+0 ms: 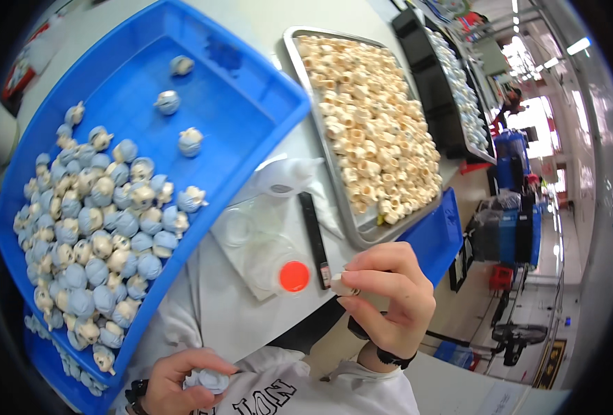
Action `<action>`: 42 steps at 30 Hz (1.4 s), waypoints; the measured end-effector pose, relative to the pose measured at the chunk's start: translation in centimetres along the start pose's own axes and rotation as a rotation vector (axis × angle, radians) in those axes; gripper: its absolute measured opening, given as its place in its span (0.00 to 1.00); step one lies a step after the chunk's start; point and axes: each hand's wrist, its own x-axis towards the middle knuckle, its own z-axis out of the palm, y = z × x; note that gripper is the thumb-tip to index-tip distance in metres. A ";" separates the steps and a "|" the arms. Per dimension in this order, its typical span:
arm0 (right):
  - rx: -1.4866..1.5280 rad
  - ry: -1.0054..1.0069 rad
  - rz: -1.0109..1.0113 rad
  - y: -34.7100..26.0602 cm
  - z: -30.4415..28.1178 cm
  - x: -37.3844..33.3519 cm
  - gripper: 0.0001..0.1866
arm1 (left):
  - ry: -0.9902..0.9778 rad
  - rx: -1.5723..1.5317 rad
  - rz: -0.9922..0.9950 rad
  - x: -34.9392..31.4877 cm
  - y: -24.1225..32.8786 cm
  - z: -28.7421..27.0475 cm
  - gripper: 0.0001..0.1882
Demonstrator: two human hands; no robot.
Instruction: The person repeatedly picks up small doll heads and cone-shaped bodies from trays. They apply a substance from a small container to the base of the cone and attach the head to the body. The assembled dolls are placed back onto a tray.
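My left hand (175, 387), low and near my body, is closed round a pale blue rounded piece (209, 380). Between the thumb and fingers of my right hand (393, 294) is a small cream piece (339, 284), partly hidden by the fingertips. The two pieces are well apart. At the left, a blue plastic tray (213, 207) bears a heap of small doll heads (99, 245), cream with pale blue tops. Beyond my right hand, a metal tray (358, 232) is filled with hollow cream pieces (376, 124).
A transparent bottle with an orange-red cap (294, 276) stands between the trays, beside a white squeeze bottle (282, 178) and a thin black tool (313, 238). Black trays (424, 83) with pale blue pieces lie at the far right. Another blue tray (446, 228) sits under the metal one.
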 end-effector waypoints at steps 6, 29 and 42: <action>-0.193 -0.013 -0.063 -1.5 2.2 0.7 0.18 | -0.012 -0.069 0.133 0.2 -1.7 -1.4 0.24; -0.277 -0.008 -0.053 -1.7 3.1 0.8 0.16 | 0.004 -0.504 0.107 0.6 -2.1 -1.7 0.24; -0.283 0.023 -0.030 -2.4 2.2 0.7 0.18 | 0.064 -0.365 0.111 0.5 -1.5 -1.0 0.19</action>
